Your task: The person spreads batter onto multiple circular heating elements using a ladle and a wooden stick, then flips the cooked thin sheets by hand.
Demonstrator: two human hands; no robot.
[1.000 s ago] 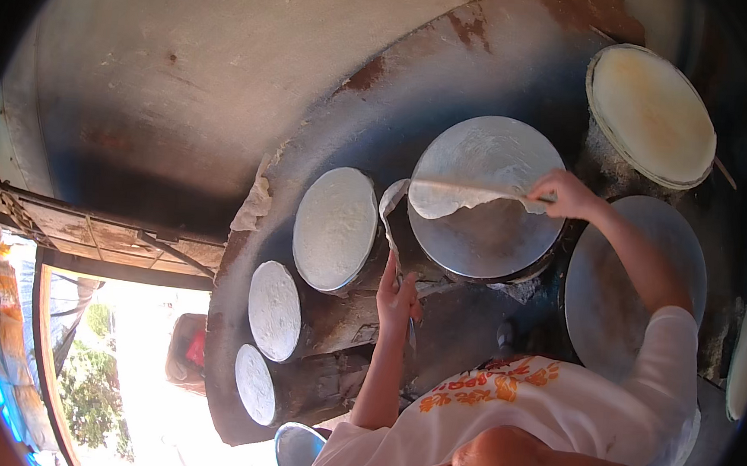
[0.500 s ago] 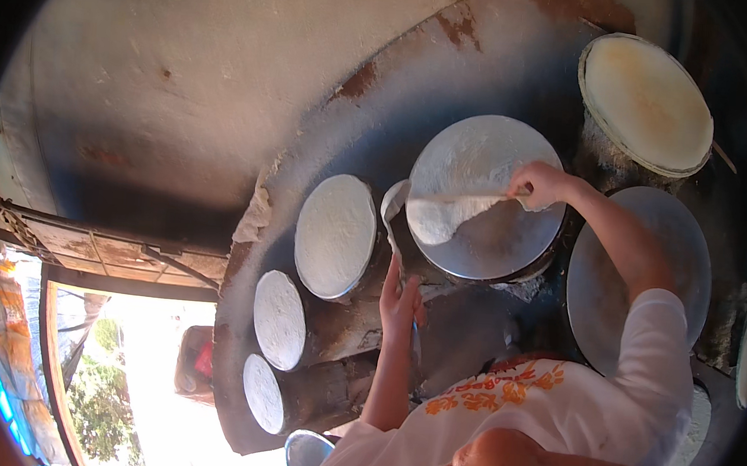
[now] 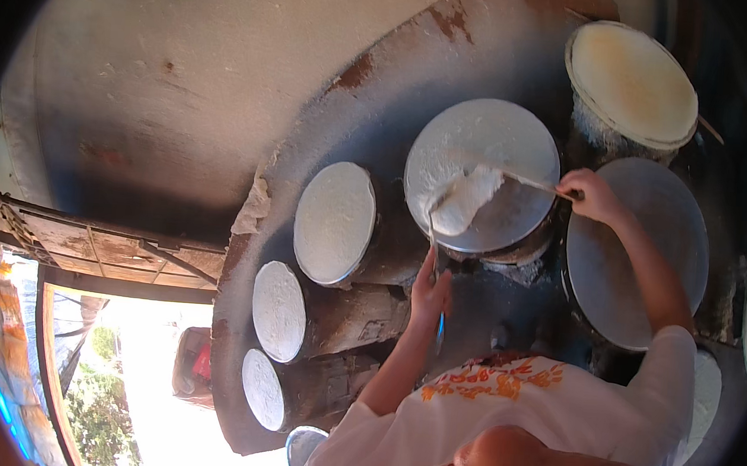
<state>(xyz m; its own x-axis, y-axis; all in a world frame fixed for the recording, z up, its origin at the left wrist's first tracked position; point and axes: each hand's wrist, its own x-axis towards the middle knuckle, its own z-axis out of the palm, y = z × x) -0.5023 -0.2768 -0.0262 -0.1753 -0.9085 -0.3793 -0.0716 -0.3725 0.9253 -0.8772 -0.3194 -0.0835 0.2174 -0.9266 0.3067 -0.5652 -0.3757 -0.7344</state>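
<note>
Left hand (image 3: 429,301) grips a probable scraper (image 3: 432,230), now over the griddle (image 3: 520,216); right hand (image 3: 593,195) grips a stick (image 3: 536,185).

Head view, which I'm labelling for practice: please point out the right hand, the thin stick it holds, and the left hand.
Right hand (image 3: 593,196): head view, on the middle of the hand.
Thin stick (image 3: 536,185): head view, on its shaft.
Left hand (image 3: 429,297): head view, on the middle of the hand.

Your left hand (image 3: 428,297) grips a thin-handled tool (image 3: 433,229), your right hand (image 3: 593,195) a thin stick (image 3: 534,184), both over white batter (image 3: 473,202) on the middle round griddle (image 3: 517,224). Grey griddle (image 3: 637,260) right; three white-coated griddles (image 3: 334,223) left.
</note>
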